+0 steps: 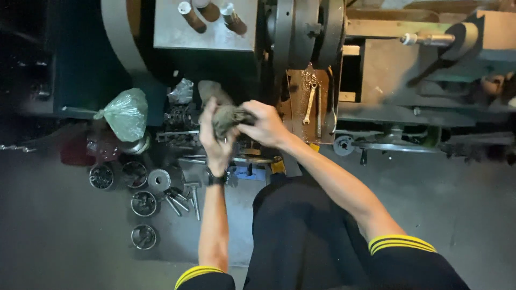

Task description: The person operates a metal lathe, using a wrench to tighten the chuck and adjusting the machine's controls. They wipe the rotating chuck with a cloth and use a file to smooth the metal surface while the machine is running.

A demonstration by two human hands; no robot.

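Note:
My left hand [215, 140] and my right hand [266, 124] meet in front of a lathe [301, 32], both closed on a crumpled grey-brown rag [226, 117] held between them. A dark watch [216, 179] sits on my left wrist. The rag covers part of my left palm and fingers. My black trousers [301, 236] fill the lower middle of the view.
A wrench [310, 103] lies on the rusty lathe bed. On the floor at the left stand several round tins with metal parts [144, 204], loose bolts [180, 200], a tied plastic bag [127, 114] and a red container [80, 147]. Grey concrete floor [462, 198] extends to the right.

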